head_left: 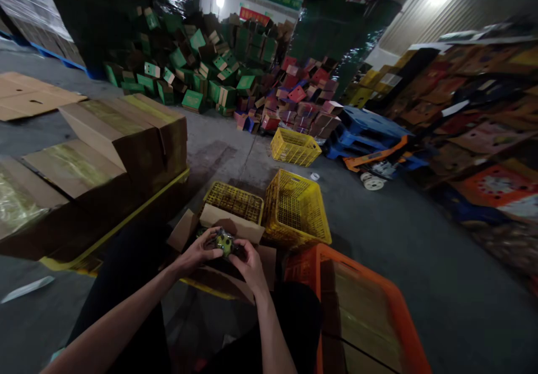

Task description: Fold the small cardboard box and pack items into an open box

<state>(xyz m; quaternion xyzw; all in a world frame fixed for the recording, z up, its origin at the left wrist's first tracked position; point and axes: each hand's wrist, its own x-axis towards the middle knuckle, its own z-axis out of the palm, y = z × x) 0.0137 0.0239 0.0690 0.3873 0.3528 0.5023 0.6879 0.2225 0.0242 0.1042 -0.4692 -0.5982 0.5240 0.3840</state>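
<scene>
A small roundish yellow-green item with dark spots [225, 243], glossy as if in clear plastic, is between my two hands; its kind is not plain. My left hand [204, 246] grips it with thumb and fingers on its left side. From the right, my right hand [247, 259] pinches it with thumb and fingertips. Both hands are above an open cardboard box [237, 229] with its flaps spread. The box sits between my knees, over a yellow crate whose edge shows below it. The contents of the box are mostly hidden by my hands and the flaps.
Empty-looking yellow crates [297, 208] stand ahead. An orange crate [357, 267] holding taped cartons is at my right knee. Taped cartons [126, 121] fill the left side. Farther off lie heaped green boxes [193, 100], blue pallets [363, 124] and an orange pallet jack [374, 155].
</scene>
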